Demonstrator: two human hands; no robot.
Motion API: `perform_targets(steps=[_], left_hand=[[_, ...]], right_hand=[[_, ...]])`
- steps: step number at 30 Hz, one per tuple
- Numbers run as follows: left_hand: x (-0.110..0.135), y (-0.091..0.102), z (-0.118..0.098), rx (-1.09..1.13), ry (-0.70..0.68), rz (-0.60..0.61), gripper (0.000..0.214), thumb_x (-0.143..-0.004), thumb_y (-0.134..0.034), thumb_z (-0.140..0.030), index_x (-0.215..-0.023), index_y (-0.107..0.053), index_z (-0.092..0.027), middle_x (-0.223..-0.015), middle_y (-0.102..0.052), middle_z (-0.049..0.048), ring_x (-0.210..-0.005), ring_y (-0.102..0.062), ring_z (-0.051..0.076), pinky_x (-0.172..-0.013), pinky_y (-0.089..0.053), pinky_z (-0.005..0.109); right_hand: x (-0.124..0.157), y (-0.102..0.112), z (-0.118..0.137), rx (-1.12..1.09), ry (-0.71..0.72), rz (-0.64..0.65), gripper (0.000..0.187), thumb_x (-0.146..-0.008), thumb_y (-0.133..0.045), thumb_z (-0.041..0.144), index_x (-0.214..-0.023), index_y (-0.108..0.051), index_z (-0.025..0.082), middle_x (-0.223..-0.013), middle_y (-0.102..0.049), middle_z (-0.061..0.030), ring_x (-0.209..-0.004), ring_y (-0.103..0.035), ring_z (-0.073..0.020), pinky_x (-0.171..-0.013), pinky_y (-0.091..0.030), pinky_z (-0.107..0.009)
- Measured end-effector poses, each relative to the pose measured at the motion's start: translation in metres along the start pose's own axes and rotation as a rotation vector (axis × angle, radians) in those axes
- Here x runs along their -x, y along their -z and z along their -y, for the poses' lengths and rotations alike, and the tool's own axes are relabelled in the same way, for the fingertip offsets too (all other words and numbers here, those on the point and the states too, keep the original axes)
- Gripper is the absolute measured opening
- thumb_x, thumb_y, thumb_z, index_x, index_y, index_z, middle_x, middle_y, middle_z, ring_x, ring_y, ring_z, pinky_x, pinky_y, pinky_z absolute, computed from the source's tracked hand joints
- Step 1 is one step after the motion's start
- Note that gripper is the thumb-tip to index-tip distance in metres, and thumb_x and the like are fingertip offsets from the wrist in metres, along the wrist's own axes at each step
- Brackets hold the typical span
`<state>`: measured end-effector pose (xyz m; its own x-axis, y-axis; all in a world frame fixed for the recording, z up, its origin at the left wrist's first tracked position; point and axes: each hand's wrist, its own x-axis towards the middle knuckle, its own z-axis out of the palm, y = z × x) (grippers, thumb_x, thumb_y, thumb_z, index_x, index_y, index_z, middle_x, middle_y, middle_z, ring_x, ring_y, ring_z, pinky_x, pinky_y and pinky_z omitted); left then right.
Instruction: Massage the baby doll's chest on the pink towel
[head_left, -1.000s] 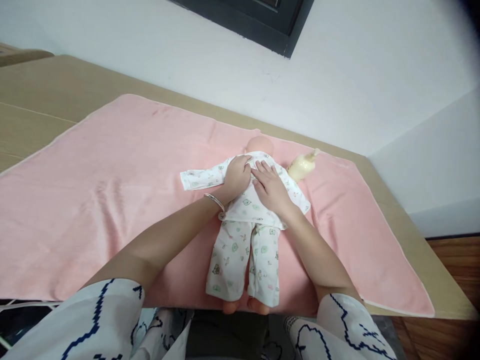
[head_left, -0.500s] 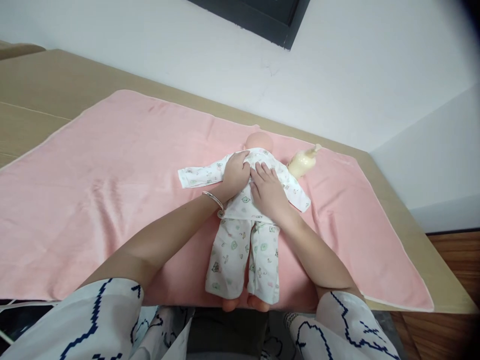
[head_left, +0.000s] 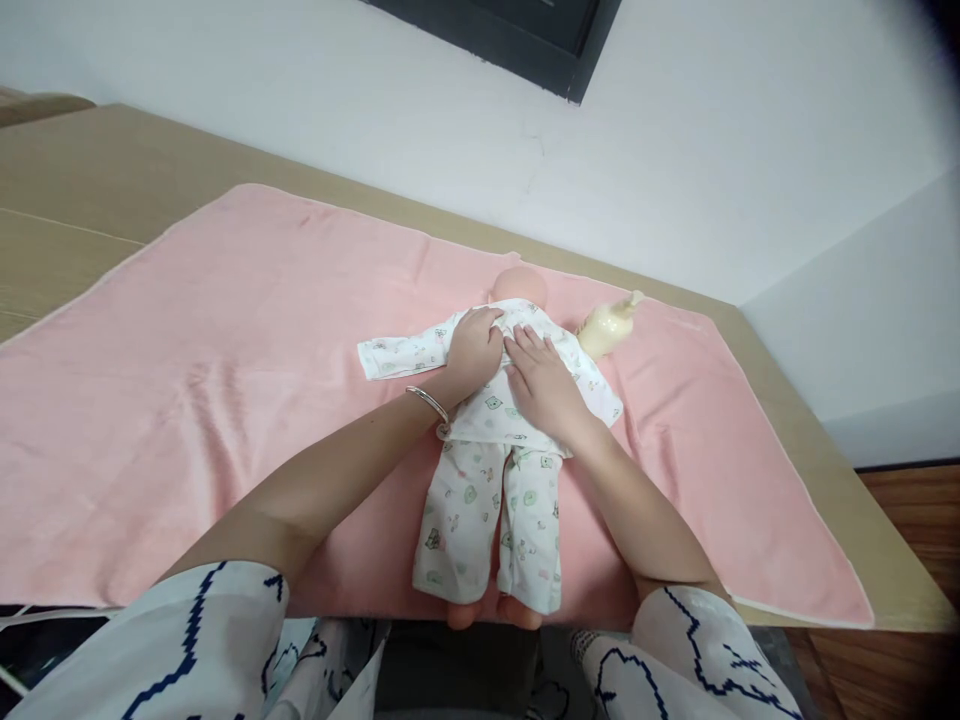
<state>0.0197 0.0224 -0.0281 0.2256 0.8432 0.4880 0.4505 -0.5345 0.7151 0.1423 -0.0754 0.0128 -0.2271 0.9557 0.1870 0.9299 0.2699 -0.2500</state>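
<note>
A doll lies stretched out on a pink blanket [head_left: 247, 300], dressed in a white patterned shirt [head_left: 491, 405] and matching trousers [head_left: 461, 520]. Its bald head [head_left: 519, 285] points away from me and its bare feet [head_left: 517, 612] toward me. My left hand [head_left: 475, 350], with a silver bangle [head_left: 427, 402] at the wrist, is curled on the upper part of the shirt, its index finger and thumb closed at the cloth. Beside it my right hand [head_left: 546, 388] rests flat on the shirt, fingers stretched out. A cream-coloured bottle [head_left: 606, 327] lies by the doll's right-hand sleeve.
The blanket covers much of a wooden table [head_left: 810, 450], whose far edge runs along a white wall [head_left: 675, 150]. A dark frame [head_left: 540, 45] sits on the wall above. Brown wood flooring [head_left: 907, 520] shows at the right.
My right hand has shifted very slightly toward me and to the right on the shirt, whose lower right hem now spreads out more. My left hand stays in place.
</note>
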Motion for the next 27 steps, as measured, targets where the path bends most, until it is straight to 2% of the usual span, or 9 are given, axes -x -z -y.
perform_targets(steps=[3,6,9,12,15,18,21,24,27], left_hand=[[-0.001,-0.003,0.002,-0.05,-0.037,-0.005,0.041,-0.089,-0.039,-0.01,-0.118,-0.068,-0.011,-0.124,-0.07,0.013,-0.121,-0.061,0.025,-0.112,-0.045,0.041],[-0.002,-0.003,0.0,-0.122,-0.058,-0.004,0.039,-0.09,-0.04,-0.011,-0.118,-0.068,-0.013,-0.123,-0.071,0.0119,-0.121,-0.061,0.025,-0.112,-0.045,0.042],[0.0,0.0,-0.007,-0.237,-0.087,0.029,0.038,-0.093,-0.039,-0.012,-0.12,-0.067,-0.013,-0.125,-0.07,0.0129,-0.122,-0.061,0.026,-0.112,-0.044,0.042],[0.006,0.004,-0.021,-0.379,-0.106,0.095,0.037,-0.093,-0.042,-0.013,-0.121,-0.066,-0.009,-0.13,-0.067,0.0174,-0.127,-0.058,0.029,-0.114,-0.042,0.045],[0.014,0.005,-0.034,-0.465,-0.121,0.142,0.04,-0.093,-0.045,-0.015,-0.127,-0.062,-0.004,-0.138,-0.062,0.0209,-0.135,-0.053,0.034,-0.115,-0.04,0.048],[0.016,0.005,-0.038,-0.471,-0.133,0.155,0.042,-0.095,-0.044,-0.018,-0.131,-0.06,-0.003,-0.142,-0.059,0.021,-0.137,-0.05,0.034,-0.116,-0.038,0.049],[0.007,0.009,-0.028,-0.443,-0.123,0.184,0.041,-0.098,-0.039,-0.021,-0.129,-0.061,-0.006,-0.139,-0.062,0.0184,-0.135,-0.052,0.031,-0.116,-0.037,0.048],[-0.004,0.013,-0.017,-0.417,-0.099,0.228,0.041,-0.098,-0.039,-0.023,-0.128,-0.061,-0.008,-0.141,-0.061,0.0163,-0.135,-0.052,0.029,-0.117,-0.037,0.047],[-0.008,0.016,-0.015,-0.427,-0.08,0.252,0.042,-0.097,-0.039,-0.023,-0.13,-0.06,-0.007,-0.143,-0.06,0.0166,-0.136,-0.05,0.029,-0.117,-0.037,0.046]], right_hand=[[-0.011,-0.002,-0.029,-0.09,-0.062,-0.05,0.061,-0.104,-0.029,0.048,-0.157,-0.036,0.017,-0.167,-0.028,-0.0122,-0.157,-0.019,-0.029,-0.126,-0.014,-0.06],[-0.019,-0.008,-0.052,-0.132,-0.145,-0.123,0.076,-0.102,-0.029,0.06,-0.157,-0.033,0.009,-0.165,-0.028,-0.019,-0.156,-0.021,-0.0319,-0.127,-0.017,-0.057],[-0.02,-0.011,-0.058,-0.133,-0.187,-0.158,0.083,-0.1,-0.027,0.066,-0.156,-0.035,0.005,-0.164,-0.029,-0.0219,-0.155,-0.023,-0.0342,-0.127,-0.019,-0.056],[-0.019,-0.009,-0.062,-0.156,-0.173,-0.135,0.085,-0.098,-0.028,0.07,-0.155,-0.037,0.008,-0.164,-0.032,-0.0195,-0.155,-0.025,-0.0334,-0.127,-0.02,-0.055],[-0.021,-0.003,-0.068,-0.189,-0.113,-0.106,0.084,-0.097,-0.03,0.072,-0.154,-0.04,0.01,-0.161,-0.039,-0.0179,-0.152,-0.033,-0.0312,-0.126,-0.024,-0.052],[-0.019,-0.002,-0.06,-0.146,-0.12,-0.116,0.08,-0.1,-0.028,0.064,-0.153,-0.04,0.005,-0.16,-0.039,-0.021,-0.152,-0.033,-0.0324,-0.126,-0.024,-0.053],[-0.012,-0.006,-0.031,-0.072,-0.22,-0.131,0.071,-0.103,-0.025,0.047,-0.152,-0.039,-0.002,-0.161,-0.035,-0.025,-0.154,-0.027,-0.0349,-0.126,-0.023,-0.054],[-0.002,-0.01,-0.002,-0.022,-0.23,-0.126,0.063,-0.102,-0.029,0.037,-0.152,-0.039,-0.001,-0.162,-0.033,-0.0233,-0.155,-0.023,-0.0359,-0.126,-0.023,-0.056],[0.001,-0.009,0.004,-0.035,-0.199,-0.119,0.06,-0.102,-0.031,0.034,-0.152,-0.042,0.003,-0.163,-0.034,-0.0199,-0.156,-0.022,-0.0347,-0.127,-0.022,-0.056]])
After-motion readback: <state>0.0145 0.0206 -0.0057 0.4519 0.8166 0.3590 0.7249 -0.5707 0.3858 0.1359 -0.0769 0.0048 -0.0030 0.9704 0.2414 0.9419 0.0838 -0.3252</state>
